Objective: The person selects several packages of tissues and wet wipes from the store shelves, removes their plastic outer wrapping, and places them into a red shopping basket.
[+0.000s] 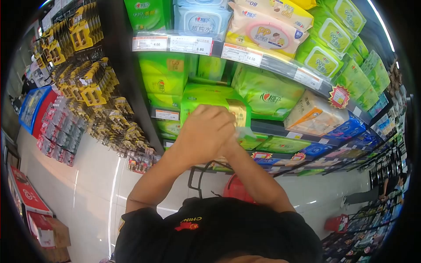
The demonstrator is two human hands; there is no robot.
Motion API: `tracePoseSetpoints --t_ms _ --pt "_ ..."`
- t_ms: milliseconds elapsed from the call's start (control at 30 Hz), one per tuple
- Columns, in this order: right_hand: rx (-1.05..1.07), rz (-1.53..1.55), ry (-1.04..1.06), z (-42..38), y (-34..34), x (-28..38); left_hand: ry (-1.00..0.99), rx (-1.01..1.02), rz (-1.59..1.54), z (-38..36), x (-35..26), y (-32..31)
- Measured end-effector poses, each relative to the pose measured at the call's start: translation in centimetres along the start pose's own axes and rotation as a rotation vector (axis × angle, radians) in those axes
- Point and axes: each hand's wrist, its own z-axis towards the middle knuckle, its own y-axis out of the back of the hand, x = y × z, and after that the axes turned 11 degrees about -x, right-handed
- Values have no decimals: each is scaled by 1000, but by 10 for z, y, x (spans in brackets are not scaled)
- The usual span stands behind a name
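Note:
My left hand point(210, 128) is closed, its fingers curled over my right hand point(231, 141) just in front of the shelf. Most of my right hand's fingers are hidden behind the left. Right behind both hands a green tissue pack point(209, 94) with a gold label juts out from the shelf. The hands overlap its front in view; whether they grip it is hidden. A whitish, thin piece point(246, 133) shows beside my right hand. To the right sits a larger green tissue pack point(268, 95), and to the left stands another green pack point(161, 74).
Wet-wipe packs point(271, 33) line the shelf above, over a price-tag rail point(283, 66). Battery-like blister packs point(90, 81) hang at left. A red basket point(238, 188) is below my arms. Another person point(383, 189) is far right. A red box point(27, 193) stands lower left.

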Motion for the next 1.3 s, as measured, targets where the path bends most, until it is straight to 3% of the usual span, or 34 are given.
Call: tracePoseSetpoints --t_ms 167,333,467,767,900,1033,1300 --pt "161 -13 -10 3 -8 13 133 -137 210 14 15 4" --pt "286 40 -81 5 -1 30 140 -242 319 20 30 -6" --pt "230 51 -93 -1 2 35 186 -243 422 15 32 -15" --pt "299 18 -101 -1 9 38 -35 -337 408 9 67 -33" --pt "198 -82 -171 -16 40 11 -87 -363 451 17 74 -42" --pt "54 -164 -337 -46 115 -48 -103 -379 484 26 83 -48" --pt "-563 -375 -488 -164 310 -150 -39 -523 386 17 104 -77"
